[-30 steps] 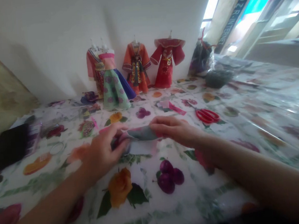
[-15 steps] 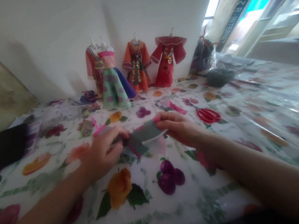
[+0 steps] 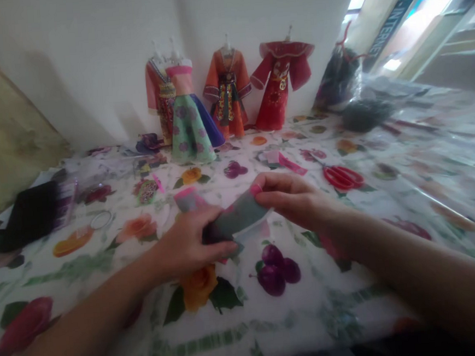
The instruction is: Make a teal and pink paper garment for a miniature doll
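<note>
At the centre of the frame both hands hold one small piece of grey-green fabric [image 3: 237, 217] with a pink edge, lifted just above the fruit-print tablecloth [image 3: 297, 310]. The left hand [image 3: 189, 245], coming in from the lower left, has its fingers curled closed over the lower left end of the cloth, thumb on top. The right hand [image 3: 294, 198], reaching in from the lower right, pinches the upper right corner between thumb and fingertips, closed tight on the pink edge. The cloth stretches between the two hands, sloping up toward the right; blur hides its exact folds. A second pink-edged scrap [image 3: 187, 198] lies on the cloth just above the left hand. Right of the right hand, red-handled scissors [image 3: 342, 176] lie flat on the table, and a pink strip [image 3: 289, 164] lies just above the hand. Along the white wall at the top centre stand four miniature costumes on small dress forms: a green and blue skirted dress [image 3: 190, 124] in front of a pink one, an orange robe [image 3: 227, 94], and a red robe [image 3: 283, 84]. A tied plastic bag [image 3: 339, 79] sits at the upper right near the window, and a black object [image 3: 29, 215] rests at the far left edge.
</note>
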Demonstrator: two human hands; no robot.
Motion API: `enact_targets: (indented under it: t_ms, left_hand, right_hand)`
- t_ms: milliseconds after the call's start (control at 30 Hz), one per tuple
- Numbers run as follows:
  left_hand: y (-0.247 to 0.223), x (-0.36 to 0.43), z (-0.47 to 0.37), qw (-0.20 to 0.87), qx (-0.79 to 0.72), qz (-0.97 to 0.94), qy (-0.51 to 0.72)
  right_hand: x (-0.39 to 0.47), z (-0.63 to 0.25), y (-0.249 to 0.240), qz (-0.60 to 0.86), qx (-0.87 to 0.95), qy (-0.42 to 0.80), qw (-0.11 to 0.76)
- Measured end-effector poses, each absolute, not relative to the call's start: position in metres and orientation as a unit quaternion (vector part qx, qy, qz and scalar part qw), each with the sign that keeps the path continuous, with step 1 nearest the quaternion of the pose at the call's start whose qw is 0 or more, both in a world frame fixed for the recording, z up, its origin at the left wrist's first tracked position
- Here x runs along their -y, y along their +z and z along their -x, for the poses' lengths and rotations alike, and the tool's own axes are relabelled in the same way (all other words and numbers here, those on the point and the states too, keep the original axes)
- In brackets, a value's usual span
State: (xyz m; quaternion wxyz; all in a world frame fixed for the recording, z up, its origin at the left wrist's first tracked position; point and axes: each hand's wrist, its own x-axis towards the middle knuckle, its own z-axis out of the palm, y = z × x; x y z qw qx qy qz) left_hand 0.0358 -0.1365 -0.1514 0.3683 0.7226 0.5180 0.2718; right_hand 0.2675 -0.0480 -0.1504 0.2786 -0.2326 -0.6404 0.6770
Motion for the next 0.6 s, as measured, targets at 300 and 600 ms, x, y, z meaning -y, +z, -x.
enact_targets:
  t_ms: [300, 600]
  left_hand:
    - [-0.158, 0.138, -0.035, 0.533, -0.494, -0.621, 0.293]
    - [-0.162, 0.138, -0.042, 0.552, -0.519, -0.552, 0.348]
  right_hand:
    - [0.040, -0.259, -0.164, 0.283, 0.652, 0.633, 0.308]
    - [0.056, -0.261, -0.160, 0.278, 0.799, 0.327, 0.421]
